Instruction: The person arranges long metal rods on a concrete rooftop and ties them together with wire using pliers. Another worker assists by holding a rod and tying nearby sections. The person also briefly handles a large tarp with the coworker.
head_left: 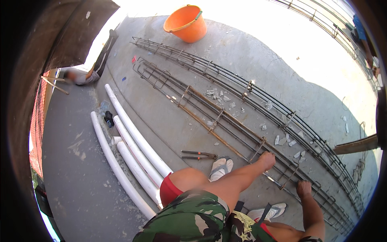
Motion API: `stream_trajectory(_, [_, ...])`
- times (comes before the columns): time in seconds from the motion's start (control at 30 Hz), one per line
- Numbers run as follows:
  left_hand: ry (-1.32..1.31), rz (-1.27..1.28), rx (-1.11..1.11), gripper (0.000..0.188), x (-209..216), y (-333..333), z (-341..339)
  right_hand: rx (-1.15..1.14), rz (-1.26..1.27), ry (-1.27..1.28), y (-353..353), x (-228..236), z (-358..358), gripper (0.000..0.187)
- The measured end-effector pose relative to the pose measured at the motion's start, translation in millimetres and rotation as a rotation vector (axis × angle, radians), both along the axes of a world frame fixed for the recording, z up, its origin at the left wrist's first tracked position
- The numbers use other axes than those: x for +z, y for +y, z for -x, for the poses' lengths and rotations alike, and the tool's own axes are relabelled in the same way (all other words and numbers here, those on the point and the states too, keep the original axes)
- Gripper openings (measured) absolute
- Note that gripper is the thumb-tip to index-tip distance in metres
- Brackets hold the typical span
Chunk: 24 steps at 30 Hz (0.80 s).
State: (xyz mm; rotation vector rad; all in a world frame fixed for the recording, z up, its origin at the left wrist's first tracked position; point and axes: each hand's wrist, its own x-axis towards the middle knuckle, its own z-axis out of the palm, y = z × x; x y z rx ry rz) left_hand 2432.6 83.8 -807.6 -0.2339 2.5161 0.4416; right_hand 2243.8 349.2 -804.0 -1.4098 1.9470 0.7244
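Note:
A long rebar cage [219, 117], made of rusty bars tied by square stirrups, runs slantwise across the concrete floor in front of me. My left hand [267, 161] is closed on its near side, close to one of the stirrups. Farther right, my right hand [304, 188] is a fist at the same cage's edge; the fingertips of both hands are hidden. Pincers with dark and orange handles [199, 155] lie on the floor beside my foot, left of my left forearm. Behind this cage lies a second, darker rebar cage [258, 92], roughly parallel.
An orange bucket [186, 24] stands beyond the cages. Several white pipes [133, 133] lie at left. Broken chips [217, 95] are scattered between the cages. One person [86, 76] reclines at far left; another person's arm [369, 54] shows at upper right, above a wooden board [356, 145].

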Motion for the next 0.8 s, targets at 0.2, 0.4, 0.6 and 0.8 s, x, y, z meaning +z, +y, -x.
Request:
stream_trajectory(0.2, [-0.192,0.053,0.103,0.019,16,-24,10,-0.189,0.052,-0.097,-12,33,2,0.015])
stream_trajectory(0.4, [-0.240,-0.148,-0.001,0.033,48,-35,23,-0.514,0.460,-0.430,-55,52,-23,0.023])
stream_trajectory(0.6, [-0.160,-0.242,0.023,0.033,70,-10,64,-0.346,0.292,-0.147,-17,34,-15,0.024])
stream_trajectory(0.8, [-0.204,-0.269,0.026,0.035,59,-11,57,-0.252,0.048,-0.151,5,19,-10,0.021])
